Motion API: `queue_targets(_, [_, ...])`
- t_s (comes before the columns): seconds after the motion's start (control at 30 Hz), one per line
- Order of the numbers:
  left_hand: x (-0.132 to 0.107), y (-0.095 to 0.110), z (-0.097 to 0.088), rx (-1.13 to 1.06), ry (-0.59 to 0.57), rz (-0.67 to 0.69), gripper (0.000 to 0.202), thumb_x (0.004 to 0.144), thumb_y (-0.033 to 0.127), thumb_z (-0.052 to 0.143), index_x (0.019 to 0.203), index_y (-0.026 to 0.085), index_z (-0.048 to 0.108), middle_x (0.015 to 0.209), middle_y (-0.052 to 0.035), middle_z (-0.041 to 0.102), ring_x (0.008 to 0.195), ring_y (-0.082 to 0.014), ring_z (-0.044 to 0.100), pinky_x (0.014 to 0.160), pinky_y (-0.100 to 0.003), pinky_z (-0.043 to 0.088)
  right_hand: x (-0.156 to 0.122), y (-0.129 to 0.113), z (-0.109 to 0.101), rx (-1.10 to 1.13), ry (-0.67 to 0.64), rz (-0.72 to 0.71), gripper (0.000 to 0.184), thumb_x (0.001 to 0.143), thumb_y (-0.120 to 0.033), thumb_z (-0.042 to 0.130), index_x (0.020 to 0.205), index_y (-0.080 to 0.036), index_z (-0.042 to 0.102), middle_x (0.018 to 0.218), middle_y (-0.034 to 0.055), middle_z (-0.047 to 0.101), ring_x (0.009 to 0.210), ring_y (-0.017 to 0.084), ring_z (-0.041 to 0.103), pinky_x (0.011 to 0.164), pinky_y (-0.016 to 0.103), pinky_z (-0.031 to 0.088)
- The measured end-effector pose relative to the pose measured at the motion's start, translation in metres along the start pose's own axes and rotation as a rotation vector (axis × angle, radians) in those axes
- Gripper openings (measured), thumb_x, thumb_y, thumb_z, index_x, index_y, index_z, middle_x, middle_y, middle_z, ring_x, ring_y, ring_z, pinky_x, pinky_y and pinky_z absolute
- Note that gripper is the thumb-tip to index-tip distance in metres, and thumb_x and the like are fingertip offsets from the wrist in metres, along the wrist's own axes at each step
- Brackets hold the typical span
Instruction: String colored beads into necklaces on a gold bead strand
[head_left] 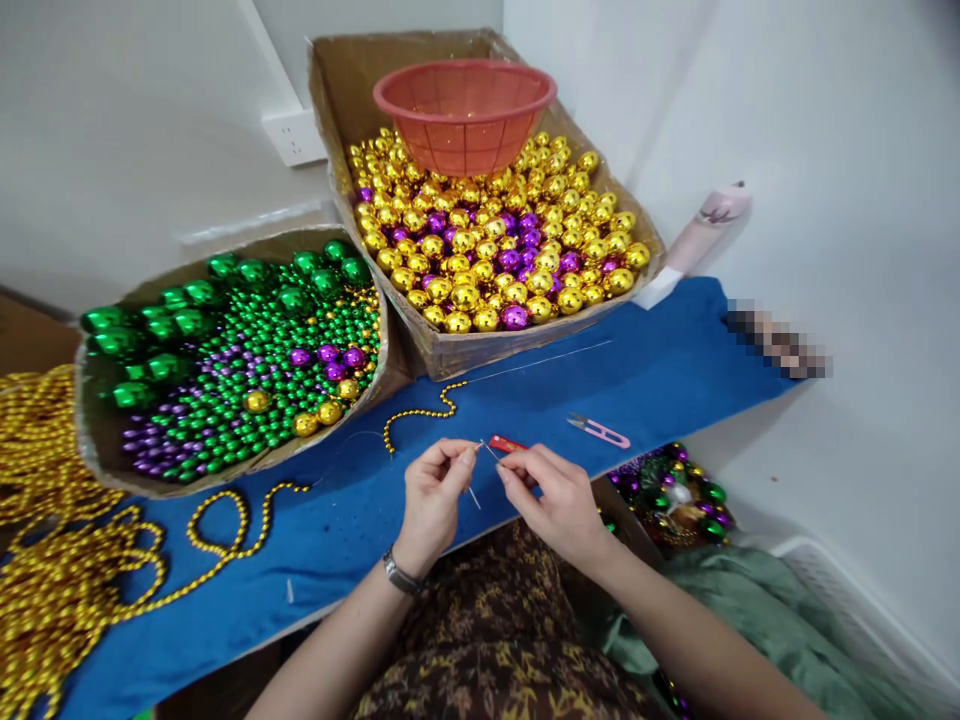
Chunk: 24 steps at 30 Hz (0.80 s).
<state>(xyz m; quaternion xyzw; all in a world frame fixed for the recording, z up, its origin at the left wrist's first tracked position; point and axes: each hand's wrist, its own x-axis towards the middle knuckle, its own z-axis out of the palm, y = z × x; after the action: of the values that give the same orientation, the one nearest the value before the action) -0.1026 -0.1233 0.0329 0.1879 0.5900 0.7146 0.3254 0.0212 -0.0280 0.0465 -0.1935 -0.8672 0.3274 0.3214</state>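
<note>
My left hand [433, 494] is pinched on a thin needle [472, 492] that points down from its fingertips, over the near edge of the blue cloth [360, 520]. My right hand [556, 500] is pinched right beside it, holding a fine thread that I can barely see. A small red object [507, 443] lies just behind my right fingers. A short gold bead strand [420, 412] lies on the cloth just beyond my hands. I wear a watch on the left wrist.
A cardboard box [450, 350] of gold and purple balls holds an orange basket [465, 112]. A round tray [225, 360] holds green, purple and gold beads. Gold bead strings [52, 540] pile at left. Pink snips [600, 431] lie at right; finished bead strands [675, 495] sit below.
</note>
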Motion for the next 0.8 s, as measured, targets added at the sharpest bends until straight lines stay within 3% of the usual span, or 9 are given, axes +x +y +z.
queue_targets(0.8, [0.0001,-0.0029,-0.0001,-0.007,0.0,-0.008,0.02,0.071,0.034,0.071,0.079,0.016,0.069,0.062,0.0012,0.054,0.052,-0.007,0.037,0.049,-0.02,0.03,0.0016,-0.0008,0.0005,0.037,-0.018,0.021,0.012,0.088,-0.022,0.051,0.082,-0.021,0.062,0.075,0.0018,0.064,0.068,0.012,0.06,0.06,0.021,0.047])
